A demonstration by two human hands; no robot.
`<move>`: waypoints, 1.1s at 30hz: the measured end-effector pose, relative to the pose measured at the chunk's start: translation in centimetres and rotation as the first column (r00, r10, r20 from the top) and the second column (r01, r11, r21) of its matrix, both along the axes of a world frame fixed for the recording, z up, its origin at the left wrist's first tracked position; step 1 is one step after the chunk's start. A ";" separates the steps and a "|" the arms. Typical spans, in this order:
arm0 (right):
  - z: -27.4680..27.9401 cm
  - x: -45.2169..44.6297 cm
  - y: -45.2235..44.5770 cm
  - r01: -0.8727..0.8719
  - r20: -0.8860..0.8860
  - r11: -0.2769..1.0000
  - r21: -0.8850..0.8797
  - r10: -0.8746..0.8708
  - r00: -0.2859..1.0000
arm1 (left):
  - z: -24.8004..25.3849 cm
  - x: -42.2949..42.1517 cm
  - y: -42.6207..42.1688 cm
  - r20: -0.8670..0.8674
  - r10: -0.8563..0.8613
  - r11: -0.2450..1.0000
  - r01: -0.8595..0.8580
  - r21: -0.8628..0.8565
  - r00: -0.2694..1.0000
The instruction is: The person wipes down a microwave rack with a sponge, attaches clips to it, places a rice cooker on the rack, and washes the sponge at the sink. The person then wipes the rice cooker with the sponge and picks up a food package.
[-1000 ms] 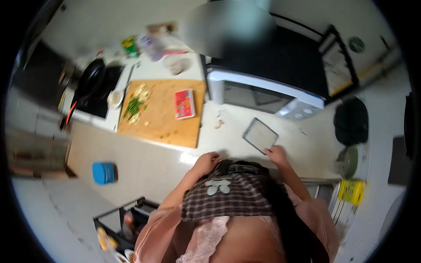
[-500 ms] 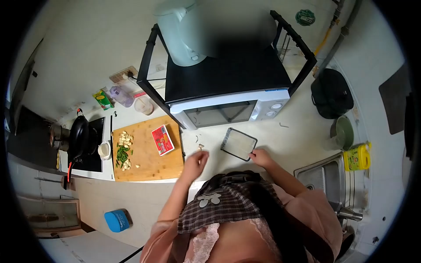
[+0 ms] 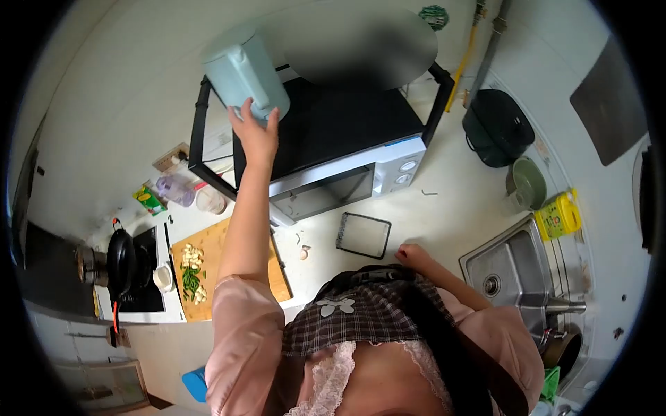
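My left hand (image 3: pixel 257 139) is stretched up over the shelf with its fingers spread. Its fingertips are at the lower front of a pale blue electric kettle (image 3: pixel 239 76), near the handle; I cannot tell if they touch. My right hand (image 3: pixel 416 257) rests curled on the counter with nothing visible in it. Just left of that hand lies a flat rectangular tray with a thin black rim (image 3: pixel 388 239). A cutting board (image 3: pixel 279 277) bears peeled garlic cloves (image 3: pixel 191 256) and cut green peppers (image 3: pixel 190 281). My left arm hides part of the board.
A microwave (image 3: pixel 326 194) stands beneath the black shelf (image 3: pixel 340 121). At right are a dark green bin (image 3: pixel 498 128), a green bowl (image 3: pixel 528 182), a yellow jug (image 3: pixel 558 216) and a steel sink (image 3: pixel 510 253). A black pan (image 3: pixel 121 256) sits on the stove at left.
My left hand has risen from the counter to the kettle. My right hand has let go of the rimmed tray's corner. The red box on the board is now hidden behind my left arm.
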State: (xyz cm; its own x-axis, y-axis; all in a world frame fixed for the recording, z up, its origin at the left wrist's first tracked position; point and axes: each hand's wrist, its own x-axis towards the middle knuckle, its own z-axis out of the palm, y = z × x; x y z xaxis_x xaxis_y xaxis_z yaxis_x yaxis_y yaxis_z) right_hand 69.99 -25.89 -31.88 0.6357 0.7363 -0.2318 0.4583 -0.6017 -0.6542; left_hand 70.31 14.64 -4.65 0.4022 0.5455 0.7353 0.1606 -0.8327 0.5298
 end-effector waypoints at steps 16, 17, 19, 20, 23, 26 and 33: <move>-0.5 -0.9 -3.2 0.100 -0.042 0.969 -0.226 -0.112 0.993 | -1.4 1.7 3.3 0.011 -0.013 0.993 0.012 0.120 1.000; -0.7 -0.9 -3.1 0.112 -0.037 0.968 -0.226 -0.123 0.992 | -1.3 1.4 3.6 0.018 -0.037 0.993 0.034 0.116 0.999; -0.8 -1.2 -3.2 0.115 -0.013 0.977 -0.177 -0.119 0.993 | -1.5 1.1 3.6 0.002 -0.055 0.993 0.054 0.107 0.999; -0.7 -1.3 -3.3 0.136 -0.015 0.974 -0.180 -0.141 0.990 | -1.8 1.0 3.7 0.000 -0.066 0.993 0.065 0.098 0.998; 0.1 -1.6 -3.1 0.142 -0.017 0.969 -0.201 -0.148 0.989 | -2.3 0.0 3.1 0.039 -0.096 0.995 0.096 -0.011 0.995; -0.7 -2.2 -3.5 0.173 0.021 0.974 -0.144 -0.172 0.985 | -2.5 -2.0 0.1 0.062 -0.093 0.995 0.090 0.051 0.994; -0.5 -3.2 -4.4 0.260 0.034 0.962 -0.081 -0.258 0.966 | -3.8 -5.8 -7.9 -0.042 -0.398 0.884 0.396 0.247 0.916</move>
State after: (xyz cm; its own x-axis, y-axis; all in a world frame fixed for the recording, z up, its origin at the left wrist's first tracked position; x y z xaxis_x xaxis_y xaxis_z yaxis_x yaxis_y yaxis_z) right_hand 66.76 -30.26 -32.37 0.8080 0.5243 -0.2689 0.2940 -0.7542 -0.5872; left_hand 64.50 6.72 -8.44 0.5394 0.1434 0.8297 -0.2149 -0.9293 0.3003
